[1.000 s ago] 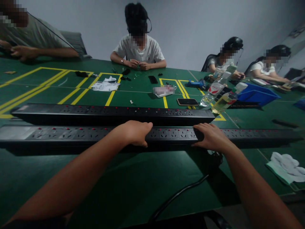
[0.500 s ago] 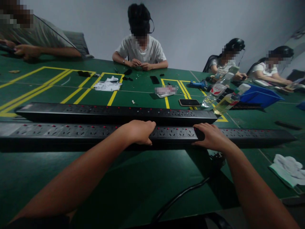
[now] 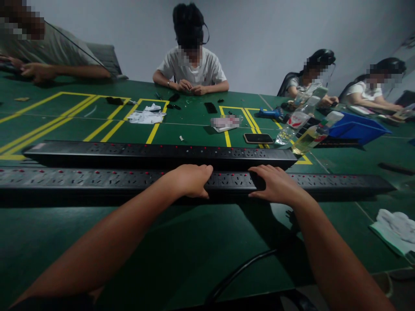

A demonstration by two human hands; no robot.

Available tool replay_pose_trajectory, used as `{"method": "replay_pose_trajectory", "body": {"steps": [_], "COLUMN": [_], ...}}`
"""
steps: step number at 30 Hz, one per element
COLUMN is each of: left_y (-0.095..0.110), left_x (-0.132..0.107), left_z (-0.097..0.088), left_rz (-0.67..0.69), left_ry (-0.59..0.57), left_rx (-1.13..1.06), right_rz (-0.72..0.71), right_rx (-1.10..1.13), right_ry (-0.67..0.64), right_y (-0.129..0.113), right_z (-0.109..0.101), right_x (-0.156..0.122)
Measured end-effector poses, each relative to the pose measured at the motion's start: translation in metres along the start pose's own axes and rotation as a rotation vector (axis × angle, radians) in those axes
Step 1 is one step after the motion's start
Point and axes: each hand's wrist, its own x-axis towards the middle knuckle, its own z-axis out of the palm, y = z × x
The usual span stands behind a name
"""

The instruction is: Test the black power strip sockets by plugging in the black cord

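Note:
A long black power strip with rows of sockets and small red switches lies crosswise in front of me. My left hand grips it near the middle, thumb on the near side and fingers over the far edge. To the right, my right hand spans the same strip in a similar grip, a short stretch of sockets showing between the two. Just behind lies a second black power strip, parallel and untouched. A black cable runs along the table below my right forearm, its plug end partly in shadow.
Two plastic bottles lean by the far strip's right end, beside a blue bin. A phone, white gloves and another glove pair lie on the green table. Several people sit around it.
The near power strip has slid left, and my right hand has shifted left with it. My left hand stays almost in place. The far strip has not moved.

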Motion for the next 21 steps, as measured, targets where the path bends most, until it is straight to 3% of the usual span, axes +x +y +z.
{"method": "replay_pose_trajectory", "body": {"steps": [4,7,11,17,21], "left_y": [0.003,0.003,-0.005,-0.012,-0.001], "left_x": [-0.001,-0.001,-0.006,-0.014,-0.009], "left_z": [-0.003,-0.005,-0.006,-0.011,-0.010], "left_rz": [-0.015,-0.022,-0.035,-0.170,-0.073], "left_ry": [-0.018,-0.036,-0.044,-0.113,-0.047], "left_rx": [-0.004,-0.012,0.003,0.061,0.050], "right_rz": [0.076,0.060,0.038,0.010,0.014], "right_rx": [0.010,0.016,-0.011,-0.024,0.031], "right_ry": [-0.024,-0.001,0.023,0.041,0.025], "right_y": [0.025,0.030,0.017,-0.013,-0.010], "right_z": [0.000,0.001,0.002,0.002,-0.002], "right_x": [-0.014,-0.017,-0.009,0.009,0.004]}}
